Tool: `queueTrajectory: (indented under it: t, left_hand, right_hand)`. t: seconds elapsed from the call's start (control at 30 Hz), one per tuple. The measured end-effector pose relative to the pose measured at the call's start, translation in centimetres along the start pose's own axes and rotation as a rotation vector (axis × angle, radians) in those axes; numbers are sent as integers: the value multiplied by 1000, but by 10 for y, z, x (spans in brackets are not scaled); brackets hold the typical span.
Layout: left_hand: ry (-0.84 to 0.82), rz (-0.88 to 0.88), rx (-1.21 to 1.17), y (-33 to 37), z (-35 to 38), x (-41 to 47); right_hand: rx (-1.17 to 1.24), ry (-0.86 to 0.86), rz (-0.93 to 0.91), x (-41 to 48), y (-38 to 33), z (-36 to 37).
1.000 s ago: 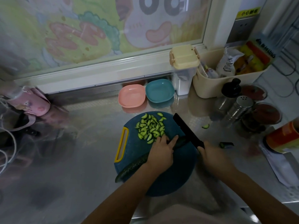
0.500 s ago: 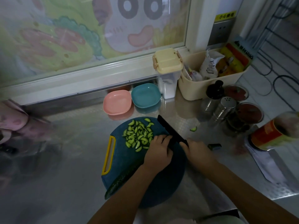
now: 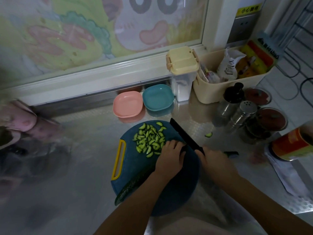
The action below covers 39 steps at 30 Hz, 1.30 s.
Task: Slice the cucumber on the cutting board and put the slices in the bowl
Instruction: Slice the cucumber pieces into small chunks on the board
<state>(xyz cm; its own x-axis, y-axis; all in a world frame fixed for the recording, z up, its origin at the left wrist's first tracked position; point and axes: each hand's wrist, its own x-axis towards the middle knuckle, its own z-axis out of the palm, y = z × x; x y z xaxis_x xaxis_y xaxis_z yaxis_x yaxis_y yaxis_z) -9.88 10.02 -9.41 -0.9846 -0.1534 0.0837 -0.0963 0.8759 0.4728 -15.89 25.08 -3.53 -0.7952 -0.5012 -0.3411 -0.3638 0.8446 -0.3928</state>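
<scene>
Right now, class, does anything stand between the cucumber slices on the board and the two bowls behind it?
Nothing visible does: only bare counter lies between the slices and the pink bowl and blue bowl.

— Where do we find the slices (image 3: 149,139)?
— Heaped on the far half of the cutting board (image 3: 177,192), left of the knife (image 3: 184,134). The cucumber (image 3: 130,187) lies across the board's near left, its end past the rim.
— And behind the board?
— We see the left bowl (image 3: 127,106) and right bowl (image 3: 158,97) side by side on the counter (image 3: 76,167); right of them the lidded container (image 3: 183,68), then the basket (image 3: 220,92). One stray slice (image 3: 208,134) lies right of the board.
</scene>
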Motion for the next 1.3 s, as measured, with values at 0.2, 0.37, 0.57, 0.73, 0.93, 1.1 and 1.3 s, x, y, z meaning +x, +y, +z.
queueTrajectory:
  t: [0.2,0.37,0.57,0.73,0.93,1.1,1.3]
  left_hand:
    - [2,7,9,2,-1,1]
    - [16,20,3,1,0,1]
    - [24,17,-1,0,1,1]
    - [33,17,7,1,2,0]
    - [26,1,11,1,2,2]
    - [29,-13,24,1,4,2]
    - [28,-18,13,0,5,1]
  right_hand:
    - [2,-8,9,1,-1,-2]
    - [19,-34,47,-2,1,1]
    - [-44,-23,31,-3,4,5]
    - [-53,6,48,-8,-2,1]
    - [52,-20,52,-3,-1,2]
    - [-5,-52,58,3,-1,8]
    - [-38,-35,57,6,1,23]
